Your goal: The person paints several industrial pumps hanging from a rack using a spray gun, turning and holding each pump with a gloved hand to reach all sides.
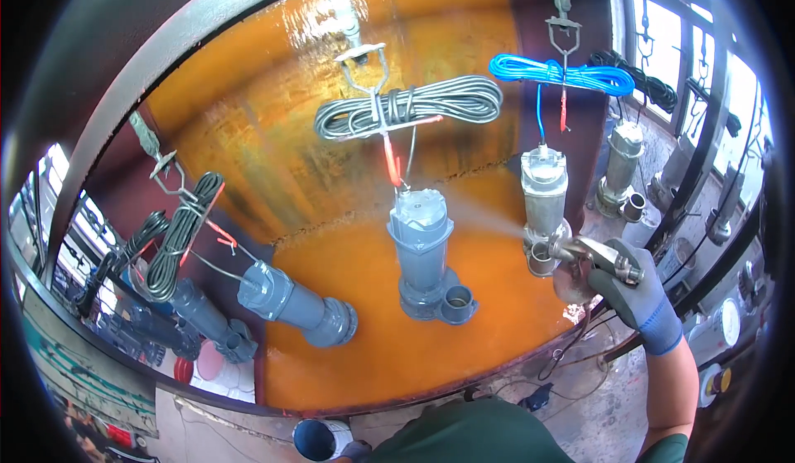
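Note:
My right hand [629,293], in a grey and black glove, is closed around the grip of a metal spray gun [593,256]. A pale mist fans leftward from its nozzle toward a hanging blue-grey submersible pump [421,252], whose grey cable coil [414,107] is tied above it. Right behind the gun hangs a bare metal pump [544,181] under a blue cable coil [563,74]. Low in the view, a small part of my gloved left hand [358,450] shows beside a paint can [321,438]; its fingers are hidden.
An orange-stained booth wall [431,32] and wet orange basin [373,372] stand behind and below the pumps. Another painted grey pump [298,304] hangs tilted at left, with more beyond it. At right are unpainted pumps [621,165], a white bucket [716,330] and a hose on the floor.

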Demonstrator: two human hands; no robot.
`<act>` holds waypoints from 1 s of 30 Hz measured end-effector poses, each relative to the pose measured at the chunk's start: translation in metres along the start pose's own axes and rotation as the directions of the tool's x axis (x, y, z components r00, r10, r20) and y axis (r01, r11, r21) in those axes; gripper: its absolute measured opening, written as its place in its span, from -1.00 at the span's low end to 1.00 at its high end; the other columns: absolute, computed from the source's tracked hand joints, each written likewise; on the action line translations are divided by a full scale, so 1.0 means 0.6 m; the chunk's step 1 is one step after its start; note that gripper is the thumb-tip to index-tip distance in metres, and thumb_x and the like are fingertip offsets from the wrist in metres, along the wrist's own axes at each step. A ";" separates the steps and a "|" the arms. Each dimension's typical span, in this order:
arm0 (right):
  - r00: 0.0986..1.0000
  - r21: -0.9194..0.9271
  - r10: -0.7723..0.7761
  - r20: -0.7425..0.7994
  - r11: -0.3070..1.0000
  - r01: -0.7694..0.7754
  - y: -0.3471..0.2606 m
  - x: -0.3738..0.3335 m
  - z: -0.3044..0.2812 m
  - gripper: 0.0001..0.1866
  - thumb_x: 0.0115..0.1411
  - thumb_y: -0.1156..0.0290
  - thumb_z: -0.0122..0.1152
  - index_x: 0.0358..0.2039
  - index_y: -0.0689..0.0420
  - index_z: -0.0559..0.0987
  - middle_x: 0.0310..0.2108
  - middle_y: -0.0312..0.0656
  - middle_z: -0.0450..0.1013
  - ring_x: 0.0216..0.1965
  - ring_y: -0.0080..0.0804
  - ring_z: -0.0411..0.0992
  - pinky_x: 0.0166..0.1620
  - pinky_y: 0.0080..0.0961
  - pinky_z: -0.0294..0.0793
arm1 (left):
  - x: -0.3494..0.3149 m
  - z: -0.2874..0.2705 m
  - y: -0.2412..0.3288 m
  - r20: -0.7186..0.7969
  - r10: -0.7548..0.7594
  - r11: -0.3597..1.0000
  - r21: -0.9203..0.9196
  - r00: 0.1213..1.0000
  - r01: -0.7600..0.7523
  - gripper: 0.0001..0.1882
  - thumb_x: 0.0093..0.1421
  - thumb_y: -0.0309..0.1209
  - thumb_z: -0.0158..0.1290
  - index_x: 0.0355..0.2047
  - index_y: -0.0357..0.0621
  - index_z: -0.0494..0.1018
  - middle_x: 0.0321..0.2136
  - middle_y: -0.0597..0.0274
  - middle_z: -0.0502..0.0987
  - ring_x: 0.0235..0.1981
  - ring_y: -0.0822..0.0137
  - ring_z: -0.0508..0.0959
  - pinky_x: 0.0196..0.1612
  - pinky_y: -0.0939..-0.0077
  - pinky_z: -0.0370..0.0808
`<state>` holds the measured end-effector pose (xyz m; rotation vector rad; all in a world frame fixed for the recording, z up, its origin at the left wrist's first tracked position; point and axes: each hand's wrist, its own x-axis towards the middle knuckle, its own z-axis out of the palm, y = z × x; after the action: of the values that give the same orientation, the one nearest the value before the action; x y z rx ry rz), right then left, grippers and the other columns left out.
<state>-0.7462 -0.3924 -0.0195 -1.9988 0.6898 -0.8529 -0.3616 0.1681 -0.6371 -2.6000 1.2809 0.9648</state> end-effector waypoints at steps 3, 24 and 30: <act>0.983 -0.122 -0.026 0.183 0.991 0.049 -0.017 0.002 -0.016 -0.81 0.23 0.42 0.41 -0.24 0.27 0.66 -0.46 -0.16 0.60 -0.44 -0.49 0.55 -0.33 -0.40 0.53 | 0.020 0.019 0.007 -0.037 -0.018 0.999 -0.034 0.999 0.016 -0.81 0.24 -0.28 0.11 -0.27 -0.05 0.65 -0.21 -0.11 0.68 -0.13 -0.19 0.69 -0.06 -0.07 0.62; 0.974 -0.167 -0.007 0.227 0.985 0.046 -0.101 0.044 -0.010 -0.78 0.25 0.43 0.39 -0.16 0.30 0.66 -0.33 -0.15 0.67 -0.35 -0.51 0.62 -0.25 -0.44 0.61 | -0.019 -0.018 0.023 0.096 -0.111 0.968 -0.214 0.989 0.130 -0.74 0.29 -0.28 0.04 -0.24 -0.13 0.67 -0.16 -0.21 0.70 -0.08 -0.26 0.70 0.03 -0.06 0.63; 0.988 -0.142 -0.059 0.145 0.987 0.080 -0.058 0.030 -0.023 -0.76 0.30 0.33 0.37 -0.19 0.28 0.66 -0.36 -0.13 0.64 -0.32 -0.47 0.62 -0.26 -0.40 0.59 | -0.010 -0.048 0.037 0.108 -0.135 0.952 -0.262 0.985 0.159 -0.73 0.30 -0.27 0.03 -0.21 -0.13 0.67 -0.12 -0.23 0.70 -0.04 -0.27 0.69 0.05 -0.05 0.62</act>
<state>-0.7405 -0.3948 0.0214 -2.2038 0.6210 -0.7102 -0.3663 0.1482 -0.6064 -2.7632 0.9775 1.2920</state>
